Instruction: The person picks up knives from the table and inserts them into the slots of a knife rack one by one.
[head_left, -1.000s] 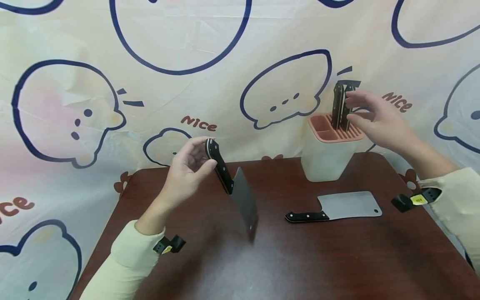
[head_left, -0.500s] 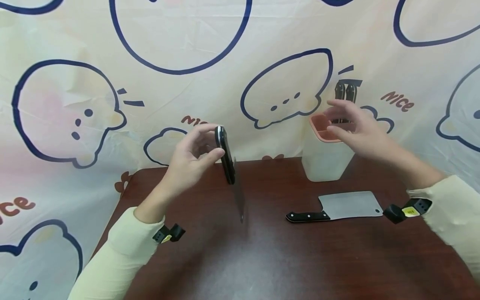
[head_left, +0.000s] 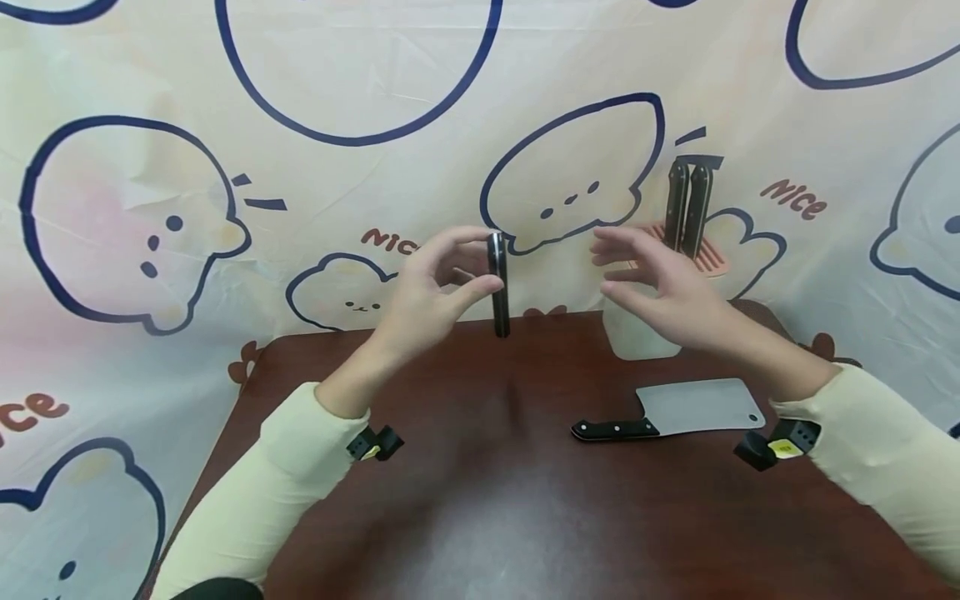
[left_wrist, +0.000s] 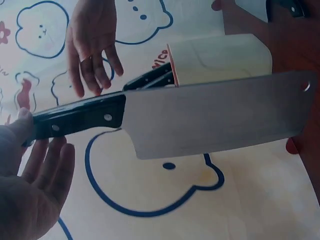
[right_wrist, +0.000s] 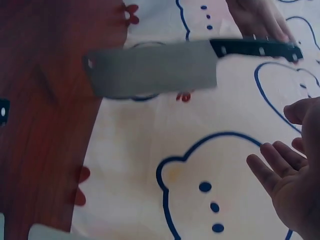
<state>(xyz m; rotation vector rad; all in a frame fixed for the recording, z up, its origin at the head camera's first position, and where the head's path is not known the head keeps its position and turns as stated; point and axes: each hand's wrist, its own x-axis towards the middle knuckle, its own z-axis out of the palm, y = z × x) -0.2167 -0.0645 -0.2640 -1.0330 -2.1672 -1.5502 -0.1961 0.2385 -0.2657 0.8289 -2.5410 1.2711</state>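
pinching a broad steel cleaver point(left_wrist: 215, 117) by its black riveted handle, thumb against fingers, a person's left hand point(head_left: 427, 287) holds it blade down above a dark red-brown wooden table point(head_left: 525, 500). the right hand point(head_left: 663, 287), fingers loosely parted, grasps nothing. behind it stands a pale, pink-topped slotted block point(head_left: 637, 333) bearing two black-handled knives point(head_left: 677, 204); a second steel cleaver point(head_left: 696, 408) lies flat nearby on the table.
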